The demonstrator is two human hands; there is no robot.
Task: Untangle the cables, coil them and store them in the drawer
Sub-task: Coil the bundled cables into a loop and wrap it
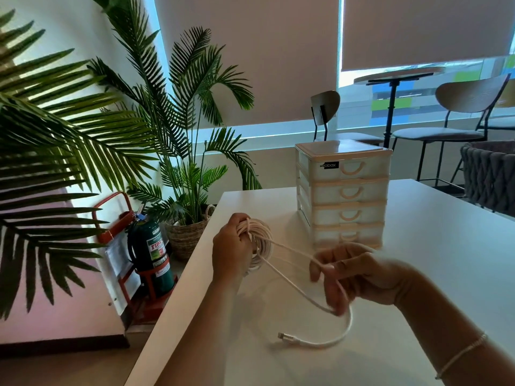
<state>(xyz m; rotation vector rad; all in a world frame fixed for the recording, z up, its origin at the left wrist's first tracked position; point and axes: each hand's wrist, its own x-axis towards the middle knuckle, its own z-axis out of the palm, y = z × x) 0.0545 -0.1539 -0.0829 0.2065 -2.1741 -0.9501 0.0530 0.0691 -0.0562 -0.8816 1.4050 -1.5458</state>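
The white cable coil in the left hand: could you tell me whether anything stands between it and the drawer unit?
Nothing visible does. The white cable coil in the left hand faces bare table before the drawer unit, though all four drawers are closed.

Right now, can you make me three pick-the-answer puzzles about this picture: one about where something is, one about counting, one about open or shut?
1. Where is the coil?
A. in the left hand
B. in a drawer
C. on the floor

2. How many drawers has the drawer box?
A. two
B. four
C. six

3. The drawers are:
A. all shut
B. all open
C. one open

Answers:
1 A, fingers wrap the loops.
2 B, four handles are stacked.
3 A, every front sits flush.

The right hand pinches the loose cable over the table.
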